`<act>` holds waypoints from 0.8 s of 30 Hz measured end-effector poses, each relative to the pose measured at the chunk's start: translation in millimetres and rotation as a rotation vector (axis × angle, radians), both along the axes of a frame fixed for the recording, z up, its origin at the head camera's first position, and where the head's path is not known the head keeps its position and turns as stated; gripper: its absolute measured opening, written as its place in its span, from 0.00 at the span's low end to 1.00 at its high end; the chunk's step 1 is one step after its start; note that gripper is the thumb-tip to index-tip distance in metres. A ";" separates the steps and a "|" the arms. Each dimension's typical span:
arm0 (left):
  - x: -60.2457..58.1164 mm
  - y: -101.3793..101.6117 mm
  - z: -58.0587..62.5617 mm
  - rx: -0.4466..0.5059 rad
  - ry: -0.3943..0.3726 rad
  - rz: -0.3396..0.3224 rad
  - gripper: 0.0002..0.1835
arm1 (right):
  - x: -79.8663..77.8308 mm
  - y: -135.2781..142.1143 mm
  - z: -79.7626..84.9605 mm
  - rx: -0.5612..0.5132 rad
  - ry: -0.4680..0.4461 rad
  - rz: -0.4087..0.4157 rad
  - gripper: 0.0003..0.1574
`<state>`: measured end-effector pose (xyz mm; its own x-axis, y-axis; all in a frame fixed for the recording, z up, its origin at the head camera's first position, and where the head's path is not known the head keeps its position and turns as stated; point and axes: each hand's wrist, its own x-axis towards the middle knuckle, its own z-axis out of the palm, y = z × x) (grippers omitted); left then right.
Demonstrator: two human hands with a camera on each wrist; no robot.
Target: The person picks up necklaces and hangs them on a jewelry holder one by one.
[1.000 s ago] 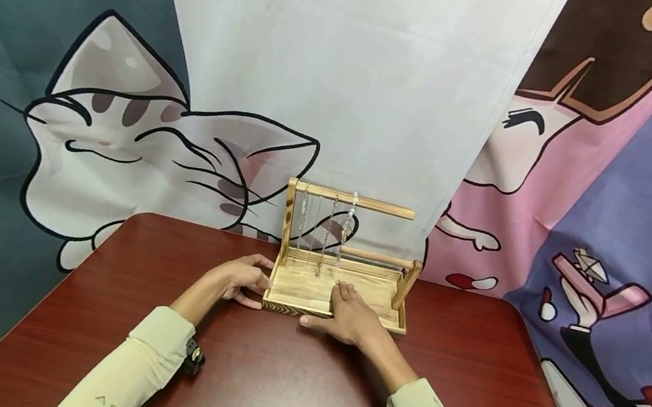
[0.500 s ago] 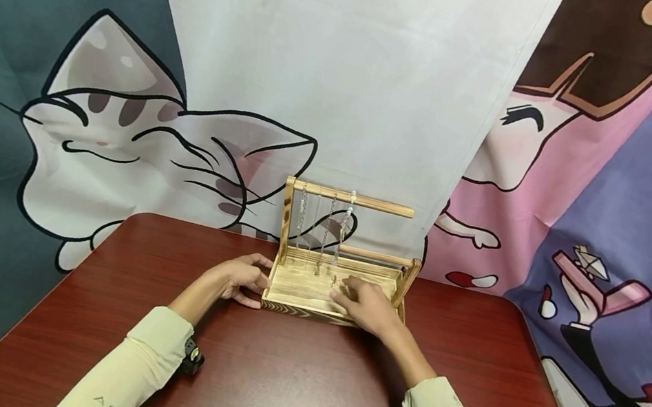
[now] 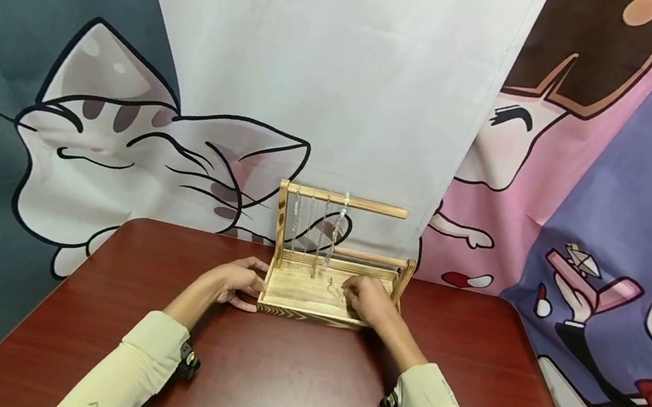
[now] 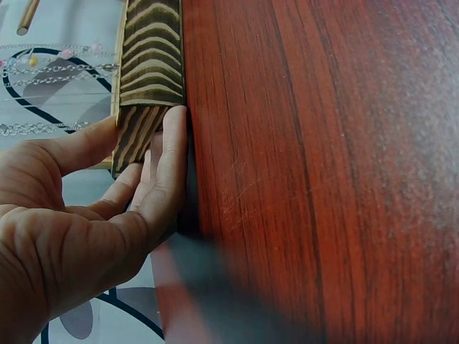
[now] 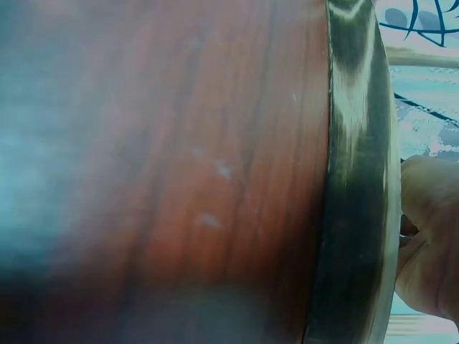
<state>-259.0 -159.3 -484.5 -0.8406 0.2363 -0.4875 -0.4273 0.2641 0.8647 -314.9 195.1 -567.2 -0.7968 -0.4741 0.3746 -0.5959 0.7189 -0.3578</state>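
A wooden jewelry stand (image 3: 310,317) with a shallow tray base stands on the table. My left hand (image 3: 236,283) holds its left end. In the left wrist view the thumb (image 4: 86,145) lies at the tray's rim and the fingers (image 4: 168,158) lie along the outer side of the corner. My right hand (image 3: 373,302) is low over the tray floor, its fingertips together on a thin gold-toned chain (image 3: 334,289), which trails left from them. Only part of that hand shows past the tray wall (image 5: 355,179) in the right wrist view.
Several necklaces hang from the stand's upper bar (image 3: 375,207), including a beaded one (image 3: 338,223). A shorter lower bar (image 3: 371,257) is at the right. The reddish-brown table (image 3: 276,377) extends in front; a printed cartoon cloth (image 3: 343,81) hangs behind.
My right hand lifted from the tray's front edge, moved right and back, and brought its fingertips together on the thin chain. The left hand stayed at the stand's left end.
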 end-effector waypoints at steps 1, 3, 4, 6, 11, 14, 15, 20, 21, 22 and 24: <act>0.1 0.1 -0.5 0.001 -0.001 0.000 0.34 | -10.5 1.2 -12.2 -0.003 0.001 -0.005 0.04; 0.2 0.0 -1.0 0.000 0.003 0.002 0.34 | -24.8 2.1 -25.4 0.005 0.011 -0.003 0.03; 0.2 -0.1 -1.1 0.000 0.004 0.004 0.33 | -28.5 2.0 -27.5 0.016 0.020 0.008 0.03; 0.3 -0.2 -1.1 0.000 0.006 0.004 0.33 | -33.3 1.5 -29.2 0.043 0.029 0.025 0.04; 0.3 -0.2 -0.8 0.000 0.001 0.001 0.34 | -28.5 -2.4 -15.5 0.079 -0.019 0.030 0.08; -0.1 -0.5 -0.1 0.000 -0.001 0.002 0.34 | -38.7 -5.6 -22.9 0.064 -0.026 0.008 0.06; -0.2 -0.6 0.2 0.000 0.000 0.001 0.34 | -40.1 -6.9 -22.9 0.061 -0.021 0.002 0.05; -0.9 -0.4 0.8 0.005 -0.001 -0.002 0.34 | -44.3 -11.6 -22.7 0.109 0.005 -0.017 0.09; -1.0 -0.4 0.8 0.005 0.000 -0.003 0.34 | -44.2 -12.3 -22.4 0.122 0.005 -0.021 0.10; -1.1 -0.3 0.7 0.006 0.000 -0.004 0.34 | -43.8 -13.1 -21.8 0.136 0.003 -0.027 0.10; -1.2 -0.2 0.0 0.007 -0.001 -0.004 0.34 | -42.1 -14.7 -20.6 0.168 -0.002 -0.041 0.09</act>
